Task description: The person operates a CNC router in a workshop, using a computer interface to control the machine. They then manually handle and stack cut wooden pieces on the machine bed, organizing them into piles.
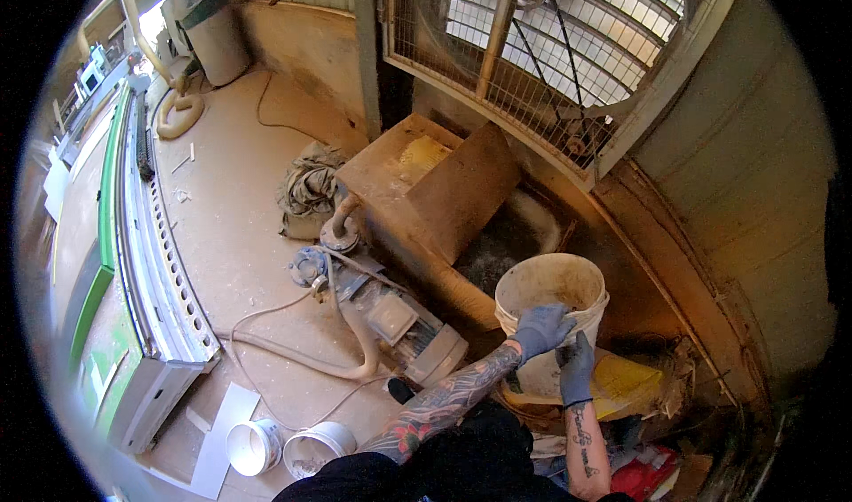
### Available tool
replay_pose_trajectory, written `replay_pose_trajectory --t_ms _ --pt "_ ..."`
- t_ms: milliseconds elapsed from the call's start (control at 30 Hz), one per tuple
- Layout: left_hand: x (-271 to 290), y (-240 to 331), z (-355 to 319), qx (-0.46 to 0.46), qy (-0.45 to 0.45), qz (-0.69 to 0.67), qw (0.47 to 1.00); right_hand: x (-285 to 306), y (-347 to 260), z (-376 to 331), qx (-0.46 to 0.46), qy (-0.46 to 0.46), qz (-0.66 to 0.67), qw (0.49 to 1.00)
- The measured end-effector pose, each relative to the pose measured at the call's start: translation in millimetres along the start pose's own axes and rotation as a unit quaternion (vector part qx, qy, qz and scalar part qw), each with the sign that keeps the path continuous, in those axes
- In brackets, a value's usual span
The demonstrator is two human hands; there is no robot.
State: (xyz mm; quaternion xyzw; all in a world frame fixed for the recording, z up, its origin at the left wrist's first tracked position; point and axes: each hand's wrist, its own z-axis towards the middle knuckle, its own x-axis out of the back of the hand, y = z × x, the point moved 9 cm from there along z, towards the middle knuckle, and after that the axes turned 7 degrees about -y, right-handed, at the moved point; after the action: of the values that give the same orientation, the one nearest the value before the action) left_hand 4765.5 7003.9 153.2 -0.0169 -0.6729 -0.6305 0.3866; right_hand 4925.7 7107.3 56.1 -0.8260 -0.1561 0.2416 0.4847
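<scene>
A grey-gloved left hand (543,329) looks clasped over the near rim of a stained white round plastic bucket (540,376); just below, a grey-gloved right hand (576,369) lies against its wall, whether pinching anything I cannot tell. This two-handed hold probably steadies the upward-facing mouth. Beyond the grip sits a rust-brown boxy container (404,236). No bucket label is legible.

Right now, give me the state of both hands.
Left hand: closed, holding the bucket at its near rim.
Right hand: against the bucket's near side; whether it is closed cannot be told.
</scene>
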Motion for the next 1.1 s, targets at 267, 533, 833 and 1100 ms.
replay_pose_trajectory --t_ms 267,533,833,1100 --pt "29 48 -125 0.146 0.040 -0.069 0.986 37 17 -68 0.032 -0.078 -0.113 0.990" --pt "13 109 -295 0.297 0.218 -0.243 0.897 28 52 -127 0.002 -0.325 -0.268 0.907" --pt "-49 34 -451 0.219 0.437 -0.419 0.765 -106 115 -328 -0.079 -0.605 -0.250 0.752" --pt "-60 -37 -678 0.384 0.525 -0.052 0.758 -165 363 -455 -0.330 -0.652 -0.216 0.647"
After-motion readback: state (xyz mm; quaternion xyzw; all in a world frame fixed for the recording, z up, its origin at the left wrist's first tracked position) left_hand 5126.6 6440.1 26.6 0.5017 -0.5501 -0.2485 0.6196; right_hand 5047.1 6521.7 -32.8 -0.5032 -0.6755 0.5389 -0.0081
